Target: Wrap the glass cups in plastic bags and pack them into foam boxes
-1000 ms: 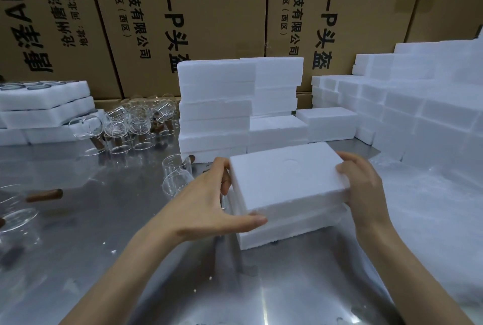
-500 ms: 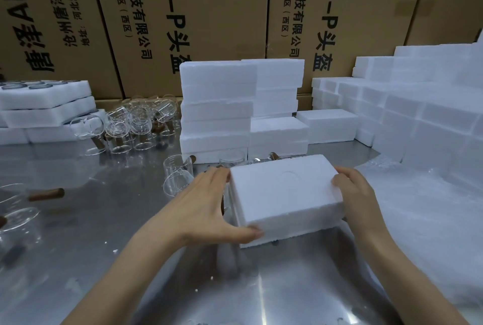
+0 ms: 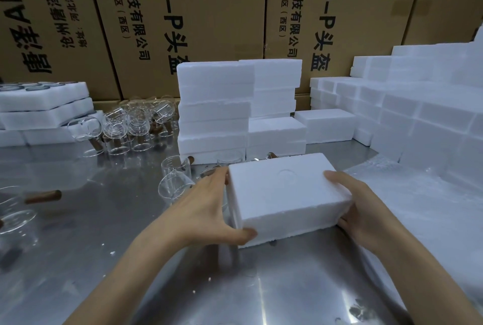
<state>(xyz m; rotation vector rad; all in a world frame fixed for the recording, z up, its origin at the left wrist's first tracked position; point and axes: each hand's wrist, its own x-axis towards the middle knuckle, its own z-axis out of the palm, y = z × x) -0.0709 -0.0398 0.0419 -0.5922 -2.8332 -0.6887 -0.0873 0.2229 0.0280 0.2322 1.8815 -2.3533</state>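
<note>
The left hand (image 3: 206, 209) and the right hand (image 3: 366, 209) are both holding one closed foam box (image 3: 285, 194), one on each end. The fingers of each hand are curling round the sides, and the left thumb is pressing on the near bottom corner. The box is sitting on the shiny metal table (image 3: 130, 259), right in front of the person, with its lid lying flat on its bottom half.

Things could still be going wrong here. The foam is soft and crumbly, so squeezing too hard could be breaking a corner off. If the lid is not sitting all the way down, it could be popping up when the box is lifted, and a cup inside could be falling out. I cannot see inside, so I am only guessing that cups are in there. Loose glass cups (image 3: 175, 181) are standing just beside the left hand. A quick swing of the box or an elbow could be knocking them over, and glass breaks easily on metal. More cups (image 3: 130, 126) are crowding together farther back on the left, near a stack of foam boxes (image 3: 214, 110).

Big brown cardboard cartons (image 3: 209, 11) are standing behind everything. Black Chinese writing is running down them, turned sideways. I am reading "4.0-P头盔" and "信科技有限公司" and "(西区)". The foam has no writing, only a faint round mark on the lid.
</note>
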